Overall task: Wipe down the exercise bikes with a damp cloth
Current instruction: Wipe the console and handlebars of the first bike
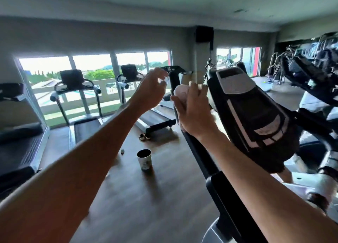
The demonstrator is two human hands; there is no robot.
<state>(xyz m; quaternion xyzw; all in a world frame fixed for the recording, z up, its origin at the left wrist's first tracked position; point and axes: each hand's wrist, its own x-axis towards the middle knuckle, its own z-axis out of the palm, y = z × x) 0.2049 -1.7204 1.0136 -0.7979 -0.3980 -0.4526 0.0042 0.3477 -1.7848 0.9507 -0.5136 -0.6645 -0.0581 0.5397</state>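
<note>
Machines fill the room: a row of treadmills (80, 100) stands along the windows in the left half of the frame, and more dark equipment crowds the upper right. Nearest, in the right half, is the exercise bike (256, 118), its black and grey console housing tilted, the screen end toward the upper centre and the wide end toward the lower right. Its black handlebar post (199, 156) runs as a long diagonal from the lower right up to the centre, passing just under the right wrist and on up behind the hand.

Right hand (192, 112) sits at centre frame, its grip clenched round the pale bunched cloth (181, 92), which bulges out above the fingers. That cloth lies just left of the console housing and against or just beside the upper post; I cannot tell whether it touches. The post's long axis being the diagonal, a wipe would likely need to follow that line, and the right hand is plainly the nearer one.

Left hand (151, 90) hovers left of the cloth, its grip released, fingers loosely curled on nothing, apart from the post.

Lower centre, on the wooden floor, a small cup (144, 158) stands well apart from both hands.
</note>
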